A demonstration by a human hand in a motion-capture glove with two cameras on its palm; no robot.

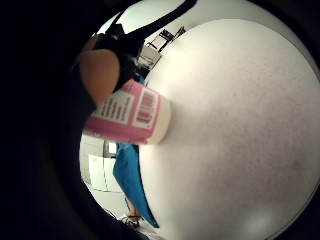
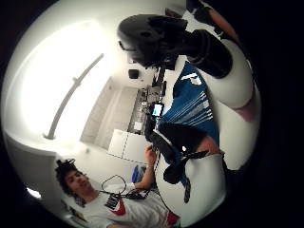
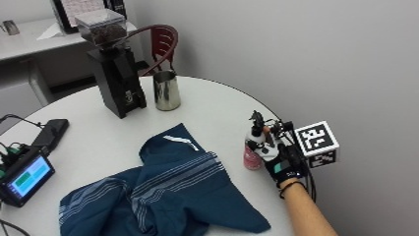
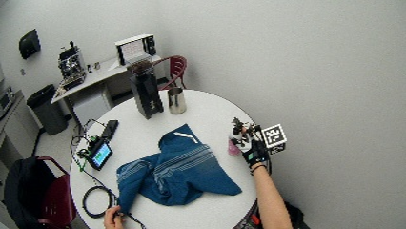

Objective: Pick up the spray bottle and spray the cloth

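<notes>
A spray bottle (image 3: 252,147) with a pink lower half and a black spray head stands upright near the right edge of the round white table (image 3: 216,105). My gloved right hand (image 3: 280,160) grips it from the right, fingers curled round its body. Its base looks to be at the tabletop; whether it is lifted I cannot tell. The little finger side palm view shows the bottle's pink labelled body (image 1: 131,114) under a fingertip (image 1: 100,75). The black spray head (image 2: 152,33) fills the thumb side palm view. The dark blue striped cloth (image 3: 177,191) lies crumpled just left of the bottle.
A black coffee grinder (image 3: 118,69) and a steel jug (image 3: 166,90) stand at the table's far side. A small screen device (image 3: 26,178) and a black block (image 3: 52,132) lie at the left edge. A red chair (image 3: 164,44) stands behind. The bare hand (image 4: 113,217) rests near a cable.
</notes>
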